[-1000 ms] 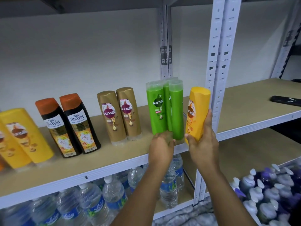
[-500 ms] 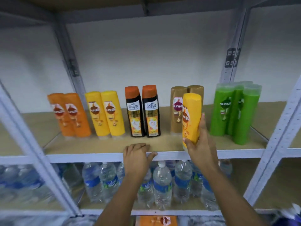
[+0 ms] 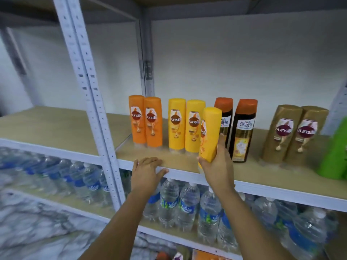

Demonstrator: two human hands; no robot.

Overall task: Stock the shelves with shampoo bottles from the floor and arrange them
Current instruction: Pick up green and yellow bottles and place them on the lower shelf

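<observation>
Left hand [image 3: 146, 172]: I have it palm down, fingers relaxed and spread, forearm reaching up from below. Right hand [image 3: 218, 167]: raised higher, fingers and thumb curled in a grip, forearm angled in from lower right.

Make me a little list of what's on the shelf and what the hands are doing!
Right hand: holds a yellow bottle, upright
Left hand: rests on the shelf edge
Shelf row: orange pair, yellow pair, dark Shayla pair, gold pair
Shelf below: water bottles
</observation>
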